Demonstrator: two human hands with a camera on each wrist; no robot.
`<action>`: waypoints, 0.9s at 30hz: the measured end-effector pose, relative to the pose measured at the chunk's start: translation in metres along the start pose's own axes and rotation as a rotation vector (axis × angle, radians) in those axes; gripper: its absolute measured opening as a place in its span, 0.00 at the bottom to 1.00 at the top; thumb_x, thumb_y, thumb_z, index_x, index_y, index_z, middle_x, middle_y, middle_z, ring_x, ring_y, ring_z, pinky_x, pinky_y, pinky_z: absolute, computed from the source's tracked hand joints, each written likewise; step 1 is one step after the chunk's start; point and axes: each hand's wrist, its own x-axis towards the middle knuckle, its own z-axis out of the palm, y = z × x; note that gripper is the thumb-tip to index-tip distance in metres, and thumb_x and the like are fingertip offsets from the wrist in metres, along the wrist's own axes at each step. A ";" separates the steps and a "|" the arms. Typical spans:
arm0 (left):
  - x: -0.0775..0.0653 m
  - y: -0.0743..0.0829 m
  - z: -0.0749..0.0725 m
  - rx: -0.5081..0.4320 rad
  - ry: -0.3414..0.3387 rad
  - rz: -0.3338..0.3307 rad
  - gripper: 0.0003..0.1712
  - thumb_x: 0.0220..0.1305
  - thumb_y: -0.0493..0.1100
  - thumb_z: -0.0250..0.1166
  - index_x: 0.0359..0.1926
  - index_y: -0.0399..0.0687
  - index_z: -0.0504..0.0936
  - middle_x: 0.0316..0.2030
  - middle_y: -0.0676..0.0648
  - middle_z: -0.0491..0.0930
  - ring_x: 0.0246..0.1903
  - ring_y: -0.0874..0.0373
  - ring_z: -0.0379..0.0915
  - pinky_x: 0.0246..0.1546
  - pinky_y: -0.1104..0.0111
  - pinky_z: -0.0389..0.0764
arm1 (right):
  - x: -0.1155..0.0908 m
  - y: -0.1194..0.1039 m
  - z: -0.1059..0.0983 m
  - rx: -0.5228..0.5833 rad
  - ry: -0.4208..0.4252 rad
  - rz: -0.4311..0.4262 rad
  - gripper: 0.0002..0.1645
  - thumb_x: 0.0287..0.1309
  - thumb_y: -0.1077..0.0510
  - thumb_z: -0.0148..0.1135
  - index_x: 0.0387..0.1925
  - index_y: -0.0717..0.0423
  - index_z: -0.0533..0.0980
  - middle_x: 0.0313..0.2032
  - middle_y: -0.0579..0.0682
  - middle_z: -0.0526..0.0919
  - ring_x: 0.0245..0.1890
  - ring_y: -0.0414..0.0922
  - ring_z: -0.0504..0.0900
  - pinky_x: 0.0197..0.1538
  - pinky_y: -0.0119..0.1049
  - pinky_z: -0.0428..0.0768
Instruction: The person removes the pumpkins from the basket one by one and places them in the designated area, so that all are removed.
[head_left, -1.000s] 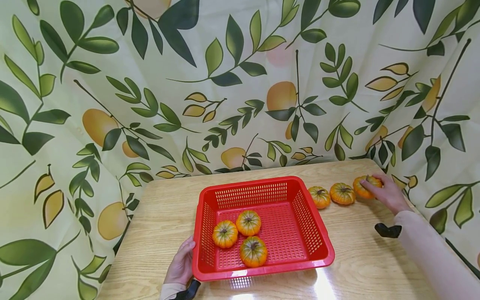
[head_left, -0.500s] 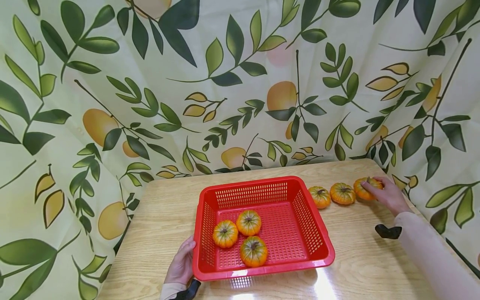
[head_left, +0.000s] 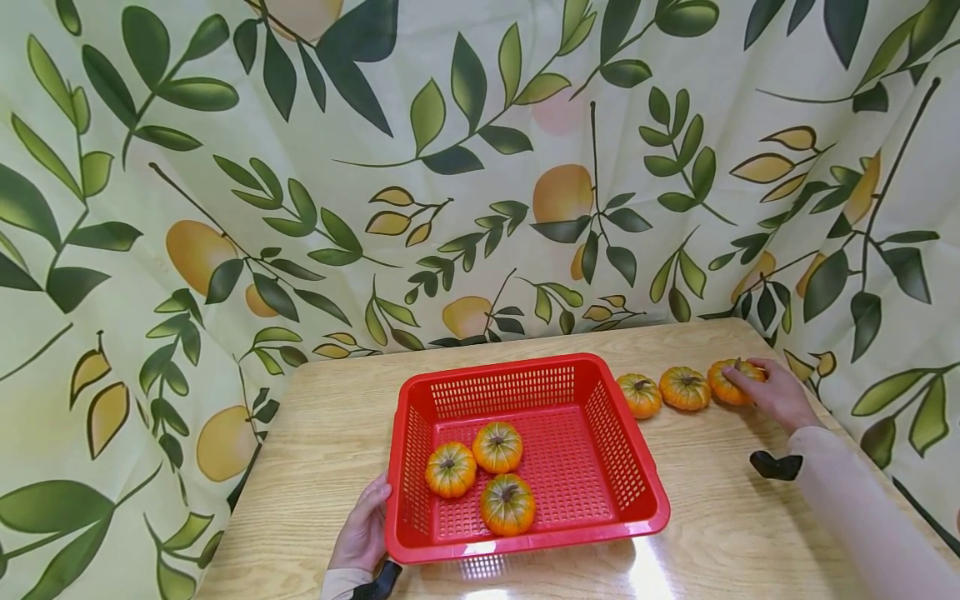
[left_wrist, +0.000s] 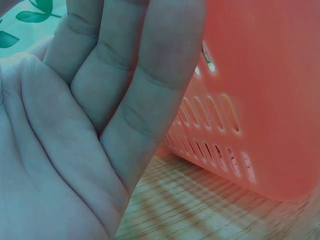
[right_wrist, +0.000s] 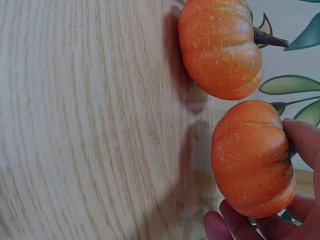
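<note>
In the head view, my right hand (head_left: 782, 398) holds a small orange pumpkin (head_left: 726, 387) at the right end of a row on the table. The right wrist view shows the thumb on this pumpkin's (right_wrist: 252, 160) stem side and the other fingers around its lower side. Close beside it sit a middle pumpkin (head_left: 685, 388) and a left one (head_left: 639, 395). My left hand (head_left: 362, 527) rests against the left side of a red plastic basket (head_left: 525, 547). Its fingers (left_wrist: 160, 45) lie nearly straight along the slotted wall. Three pumpkins (head_left: 450, 469) sit in the basket's left half.
The wooden table (head_left: 330, 417) extends around the basket, with its right edge close to my right hand. A cloth (head_left: 480, 208) printed with leaves and fruit hangs behind the table and along both sides. Dark straps (head_left: 776, 465) are on both wrists.
The pumpkin under my right hand has shifted slightly toward me, with the hand moving along. The left hand, the basket and the other pumpkins stay where they were.
</note>
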 end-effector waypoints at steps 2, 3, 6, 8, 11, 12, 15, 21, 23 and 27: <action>0.000 0.000 0.000 0.000 0.004 -0.001 0.26 0.77 0.35 0.37 0.62 0.49 0.78 0.53 0.50 0.86 0.52 0.62 0.83 0.56 0.70 0.81 | 0.000 0.001 0.000 0.000 0.000 0.003 0.56 0.72 0.33 0.45 0.71 0.81 0.49 0.67 0.86 0.53 0.64 0.78 0.59 0.65 0.73 0.63; 0.000 0.000 0.000 -0.001 0.004 -0.001 0.26 0.77 0.34 0.37 0.62 0.48 0.78 0.53 0.50 0.86 0.52 0.61 0.83 0.56 0.70 0.81 | 0.000 0.001 0.000 0.000 -0.001 0.005 0.56 0.72 0.33 0.45 0.71 0.81 0.49 0.67 0.86 0.53 0.64 0.78 0.59 0.65 0.73 0.63; 0.000 0.000 0.001 -0.001 0.005 -0.002 0.26 0.77 0.34 0.36 0.62 0.48 0.78 0.53 0.50 0.86 0.51 0.61 0.83 0.56 0.70 0.81 | 0.000 0.003 0.000 0.008 -0.005 0.011 0.56 0.72 0.33 0.44 0.71 0.82 0.48 0.66 0.85 0.54 0.62 0.77 0.60 0.64 0.72 0.64; 0.000 0.001 0.001 0.002 0.008 -0.003 0.26 0.77 0.34 0.36 0.62 0.48 0.78 0.53 0.50 0.86 0.51 0.61 0.83 0.56 0.70 0.81 | 0.001 0.005 0.000 0.007 -0.002 0.016 0.56 0.73 0.33 0.44 0.71 0.82 0.48 0.66 0.85 0.54 0.62 0.77 0.61 0.64 0.71 0.65; 0.000 0.001 0.001 0.007 0.017 -0.008 0.26 0.77 0.35 0.37 0.61 0.49 0.78 0.52 0.50 0.86 0.51 0.62 0.83 0.55 0.71 0.81 | 0.001 0.007 0.000 0.008 -0.007 0.033 0.56 0.73 0.33 0.43 0.71 0.82 0.47 0.66 0.85 0.54 0.62 0.77 0.61 0.64 0.72 0.64; 0.000 0.001 0.002 0.007 0.018 -0.011 0.26 0.77 0.35 0.37 0.61 0.49 0.78 0.53 0.50 0.86 0.51 0.62 0.83 0.56 0.71 0.81 | 0.002 0.008 0.000 0.008 -0.010 0.040 0.56 0.72 0.33 0.43 0.71 0.82 0.47 0.67 0.85 0.53 0.63 0.77 0.60 0.65 0.72 0.63; 0.000 0.001 0.002 0.003 0.014 -0.007 0.25 0.77 0.35 0.37 0.61 0.49 0.78 0.53 0.50 0.86 0.52 0.62 0.83 0.56 0.71 0.81 | 0.002 0.009 0.000 0.013 -0.022 0.058 0.57 0.72 0.32 0.42 0.72 0.81 0.46 0.67 0.85 0.52 0.64 0.78 0.58 0.65 0.73 0.61; 0.000 0.000 0.000 -0.027 -0.050 0.018 0.28 0.78 0.34 0.34 0.63 0.46 0.77 0.54 0.48 0.85 0.53 0.61 0.83 0.57 0.70 0.80 | 0.002 0.012 -0.001 0.010 -0.028 0.051 0.58 0.72 0.32 0.43 0.71 0.82 0.45 0.67 0.86 0.51 0.64 0.79 0.58 0.65 0.74 0.61; 0.001 -0.001 -0.002 -0.038 -0.074 0.028 0.28 0.78 0.34 0.32 0.64 0.45 0.76 0.55 0.48 0.85 0.53 0.60 0.83 0.58 0.69 0.80 | 0.002 0.013 -0.001 0.014 -0.026 0.054 0.58 0.72 0.31 0.43 0.71 0.82 0.46 0.67 0.86 0.52 0.64 0.79 0.57 0.65 0.74 0.61; 0.001 -0.002 -0.003 -0.044 -0.093 0.038 0.28 0.78 0.33 0.32 0.65 0.44 0.75 0.56 0.48 0.85 0.53 0.60 0.83 0.59 0.69 0.80 | 0.003 0.014 -0.001 0.021 -0.021 0.065 0.58 0.72 0.31 0.43 0.72 0.81 0.45 0.68 0.86 0.51 0.65 0.80 0.56 0.65 0.74 0.60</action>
